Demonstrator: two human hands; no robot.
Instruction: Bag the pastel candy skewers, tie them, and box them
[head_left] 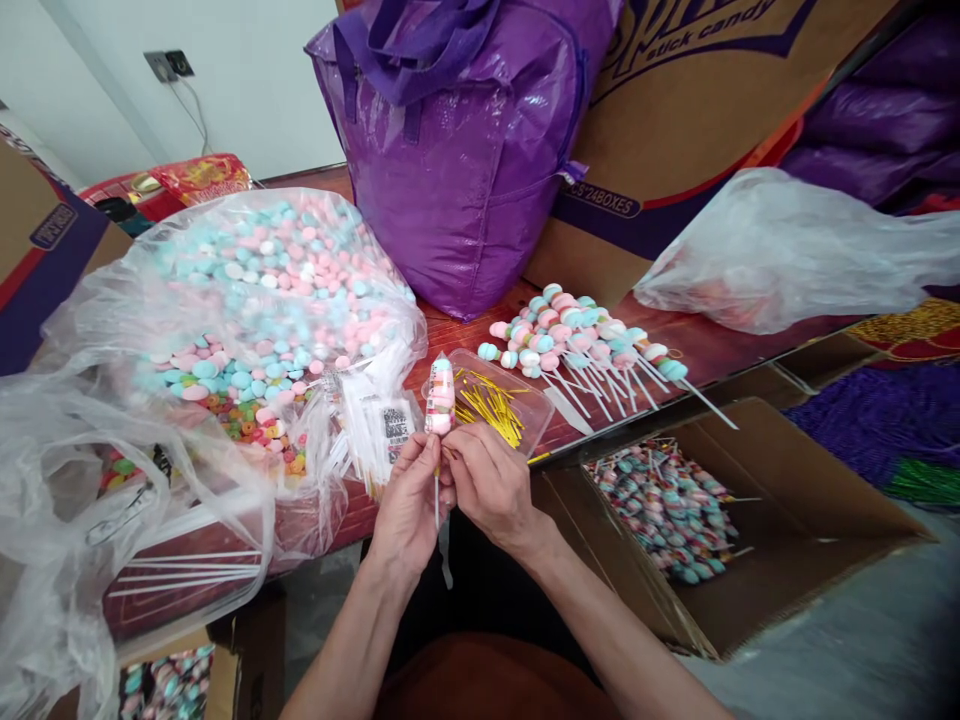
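Upright in front of me is a marshmallow candy stick (440, 395) in a clear printed wrapper, with pink, white and blue pieces. My left hand (409, 490) is closed around its white stick, just under the candy. The fingers of my right hand (491, 480) are pinched together at the wrapper's lower end; what lies between them is too small to make out. Just behind that hand sits a clear plastic tray (536, 400) of gold twist ties (491, 405). Flat printed wrappers (382, 430) lie in a pile left of the candy.
A large clear bag (247, 270) of loose candies fills the left. Unwrapped candy sticks (577, 335) are heaped at the table's right edge. Below it stands a cardboard box (795, 500) of candy sticks. A purple bag (457, 170) stands behind. White sticks (187, 570) lie front left.
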